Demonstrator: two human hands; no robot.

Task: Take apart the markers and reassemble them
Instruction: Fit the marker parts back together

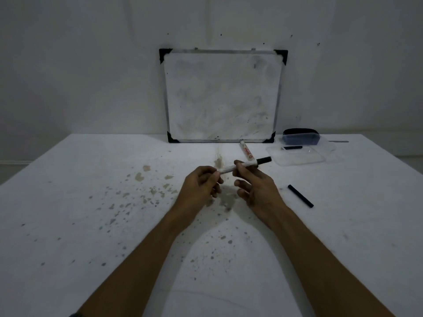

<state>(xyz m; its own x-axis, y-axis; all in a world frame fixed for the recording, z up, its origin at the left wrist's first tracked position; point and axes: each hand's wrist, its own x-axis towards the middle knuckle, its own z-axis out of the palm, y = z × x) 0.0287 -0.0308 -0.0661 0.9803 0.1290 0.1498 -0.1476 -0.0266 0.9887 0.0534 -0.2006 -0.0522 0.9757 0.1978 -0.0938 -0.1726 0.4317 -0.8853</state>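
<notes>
Here, the left hand (201,183) and right hand (254,186) both grip one marker (246,165) above the stained surface (91,202); a loose black cap (300,196) lies just right.

Marker (245,165) near end hidden inside left hand (201,184) fingers. Small dark piece in clear tray (299,157) too small to identify. Both forearms cut off at bottom edge.

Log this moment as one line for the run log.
both hands grip marker above table | black stick lies right | whiteboard behind
</notes>
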